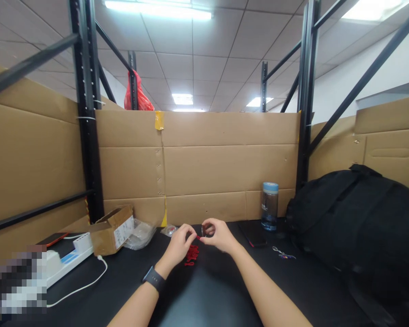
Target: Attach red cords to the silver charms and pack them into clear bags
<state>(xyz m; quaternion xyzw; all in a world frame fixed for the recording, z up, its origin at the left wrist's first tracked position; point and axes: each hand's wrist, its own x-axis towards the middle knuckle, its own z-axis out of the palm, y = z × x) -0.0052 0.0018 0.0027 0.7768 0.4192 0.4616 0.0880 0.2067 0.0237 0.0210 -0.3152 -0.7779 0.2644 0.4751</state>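
Note:
My left hand (181,241), with a dark watch (154,279) on its wrist, is closed in a pinch at a small piece of red cord (198,237). From the other side, my right hand (220,235) pinches the same red piece between thumb and finger. Something thin, shiny and ring-like (202,231) shows by the right fingers; its kind I cannot make out. Below the hands, a small pile of red cord pieces (192,254) lies on the black tabletop (207,290), one looped piece at its near edge. A clear plastic bag (169,230) lies just beyond my left hand.
Left are an opened cardboard box (111,231), a crumpled plastic bag (141,235), and a white power strip (68,261) with a cable. Right are a blue-lidded bottle (270,206), a dark phone-like slab (254,235), a small stringed trinket (285,255) and a black backpack (357,218). Cardboard walls (225,168) enclose the table.

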